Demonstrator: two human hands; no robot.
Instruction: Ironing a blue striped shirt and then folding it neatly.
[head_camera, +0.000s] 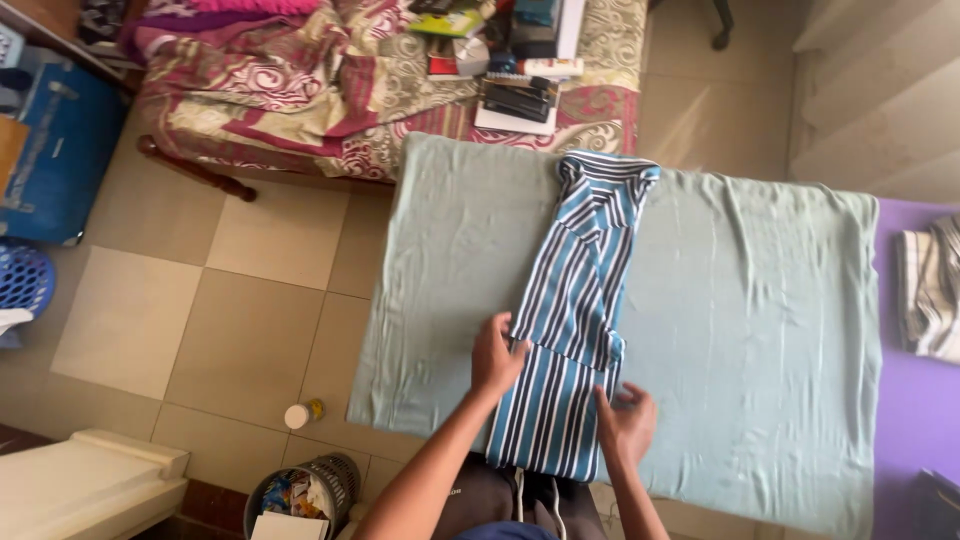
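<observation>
Striped blue, white and dark cloth, a folded shirt (578, 310), lay lengthwise down the middle of a pale green sheet (760, 330) that covered the tabletop, collar at the far edge and hem at the near edge. In the head view the left hand (497, 358) rested flat on the shirt's left edge near the lower half, fingers spread, its grip open and closed on nothing. The right hand (628, 418) pressed at the shirt's right edge close to the hem, fingers loosely curled; whether it pinched the cloth could not be told. Bare green sheet lay wide on both sides of the shirt, wider to the right. A purple surface (915, 400) with another folded cloth (932, 290) bordered the sheet's right edge. Beyond the far edge stood a cluttered bed (330, 90). Tiled floor (230, 300) lay open at left, with a waste basket (305, 495) by the near corner.
</observation>
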